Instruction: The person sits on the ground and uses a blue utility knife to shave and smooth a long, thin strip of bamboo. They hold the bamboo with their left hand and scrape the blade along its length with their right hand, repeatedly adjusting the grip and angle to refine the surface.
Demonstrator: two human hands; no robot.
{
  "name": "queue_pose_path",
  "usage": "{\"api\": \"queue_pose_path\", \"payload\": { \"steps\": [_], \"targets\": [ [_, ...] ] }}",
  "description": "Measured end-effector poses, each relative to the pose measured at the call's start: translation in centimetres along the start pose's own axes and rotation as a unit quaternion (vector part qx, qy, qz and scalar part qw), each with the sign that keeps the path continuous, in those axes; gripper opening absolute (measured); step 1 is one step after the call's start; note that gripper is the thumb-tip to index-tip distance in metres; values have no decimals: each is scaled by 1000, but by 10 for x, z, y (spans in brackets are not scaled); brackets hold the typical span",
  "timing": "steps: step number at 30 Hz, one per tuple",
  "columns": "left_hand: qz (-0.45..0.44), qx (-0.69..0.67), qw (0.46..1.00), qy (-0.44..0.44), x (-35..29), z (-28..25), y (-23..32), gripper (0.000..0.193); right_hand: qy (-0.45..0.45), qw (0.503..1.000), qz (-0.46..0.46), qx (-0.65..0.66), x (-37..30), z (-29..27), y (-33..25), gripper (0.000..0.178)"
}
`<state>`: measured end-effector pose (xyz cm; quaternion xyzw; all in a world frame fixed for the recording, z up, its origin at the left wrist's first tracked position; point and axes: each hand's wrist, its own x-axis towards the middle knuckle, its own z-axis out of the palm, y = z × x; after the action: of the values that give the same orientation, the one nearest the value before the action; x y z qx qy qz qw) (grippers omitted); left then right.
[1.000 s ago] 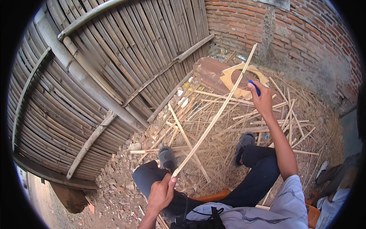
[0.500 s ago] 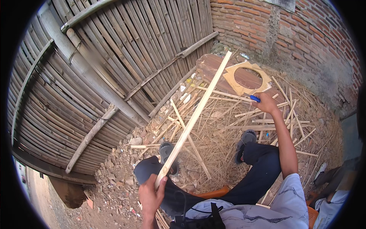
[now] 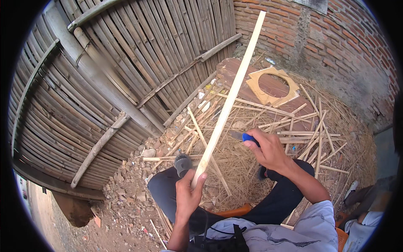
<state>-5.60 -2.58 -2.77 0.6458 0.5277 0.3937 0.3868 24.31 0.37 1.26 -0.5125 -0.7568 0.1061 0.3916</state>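
My left hand (image 3: 188, 192) grips the lower end of a long, pale bamboo strip (image 3: 230, 98), which slants up and away to the right. In my right hand (image 3: 270, 151) is a knife (image 3: 250, 139) with a blue handle. Its blade points left toward the strip and appears apart from it. Below the strip's middle, a thinner bamboo strip (image 3: 212, 161) lies on the straw. Beyond the knife, a square yellowish board with a round hole (image 3: 255, 87) rests on a brown wooden plank (image 3: 228, 69).
Loose bamboo sticks (image 3: 321, 134) lie over straw to the right. A bamboo fence (image 3: 138, 54) stands at the left, and a brick wall (image 3: 281, 29) at the back. Stones (image 3: 130, 185) cover the ground at left. Another person's leg (image 3: 365, 195) shows at the right edge.
My right hand has come back toward me and left with the knife, away from the board. The left hand has risen slightly rightward, and the strip's far end now reaches higher.
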Motion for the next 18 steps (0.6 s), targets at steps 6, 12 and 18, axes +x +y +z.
{"api": "queue_pose_path", "payload": {
  "steps": [6,12,18],
  "targets": [
    [39,-20,996,-79,0,14,10,26,2,996,-83,7,-23,37,-14,31],
    [36,-64,992,-102,-1,23,14,24,-12,995,-100,7,-25,41,-22,30],
    [29,-14,995,-93,-1,26,35,31,7,994,-106,24,-22,41,-26,29]
  ]
}}
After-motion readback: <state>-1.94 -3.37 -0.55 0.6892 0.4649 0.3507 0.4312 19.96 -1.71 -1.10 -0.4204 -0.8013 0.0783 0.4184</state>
